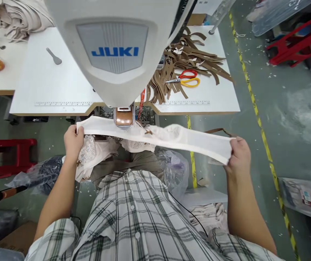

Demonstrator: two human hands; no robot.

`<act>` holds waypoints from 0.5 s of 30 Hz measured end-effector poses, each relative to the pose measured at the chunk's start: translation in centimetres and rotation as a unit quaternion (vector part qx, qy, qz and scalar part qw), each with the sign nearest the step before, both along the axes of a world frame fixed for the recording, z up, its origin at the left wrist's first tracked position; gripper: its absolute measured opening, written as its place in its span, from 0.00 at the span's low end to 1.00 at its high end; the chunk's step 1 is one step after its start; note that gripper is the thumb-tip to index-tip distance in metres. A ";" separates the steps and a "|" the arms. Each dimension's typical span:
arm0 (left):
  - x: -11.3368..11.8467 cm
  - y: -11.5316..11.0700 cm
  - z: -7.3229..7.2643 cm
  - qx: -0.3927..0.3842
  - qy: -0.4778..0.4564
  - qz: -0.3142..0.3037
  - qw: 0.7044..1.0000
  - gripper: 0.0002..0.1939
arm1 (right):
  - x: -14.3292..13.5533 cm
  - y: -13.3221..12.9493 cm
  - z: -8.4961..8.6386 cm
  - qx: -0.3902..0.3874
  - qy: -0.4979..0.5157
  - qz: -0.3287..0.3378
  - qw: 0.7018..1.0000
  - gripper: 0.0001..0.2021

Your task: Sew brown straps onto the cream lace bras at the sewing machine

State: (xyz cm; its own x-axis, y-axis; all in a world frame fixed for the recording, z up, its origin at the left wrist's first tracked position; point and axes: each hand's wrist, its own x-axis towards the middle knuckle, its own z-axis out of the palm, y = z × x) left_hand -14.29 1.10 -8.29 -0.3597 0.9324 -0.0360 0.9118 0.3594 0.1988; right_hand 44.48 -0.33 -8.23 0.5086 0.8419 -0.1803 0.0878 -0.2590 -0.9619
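A long pale garment band (199, 142) is stretched sideways in front of the sewing machine (111, 72). My left hand (74, 141) is closed on its left end, thumb on top. At the far right, my right hand (238, 154) grips the other end. The band's middle passes just under and in front of the machine's lower head (124, 117). Pale lace pieces (94, 154) hang below the band near my left hand and over my lap. A thin brown strap (217, 130) shows behind the band beside my right hand.
On the white table (43, 87) lie brown strips (160, 81), scissors with red and yellow handles (189, 82) and a grey flat tool (54, 57). Piled pale fabric (21, 18) sits at the back left. A red stool (8, 157) stands left; plastic bags (173, 168) lie below.
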 end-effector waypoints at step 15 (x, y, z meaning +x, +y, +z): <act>19.0 -3.4 -8.7 -0.058 -0.098 -0.263 0.958 0.28 | -21.1 3.1 -11.8 0.061 -0.416 0.575 0.702 0.48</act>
State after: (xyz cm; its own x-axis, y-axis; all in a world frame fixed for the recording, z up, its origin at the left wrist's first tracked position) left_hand 4.68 -2.33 -16.96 0.1839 0.9684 -0.1683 0.9221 -0.1107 0.3707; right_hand 23.41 2.73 -20.02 -0.6326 0.7661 -0.1140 0.7162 0.5226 -0.4625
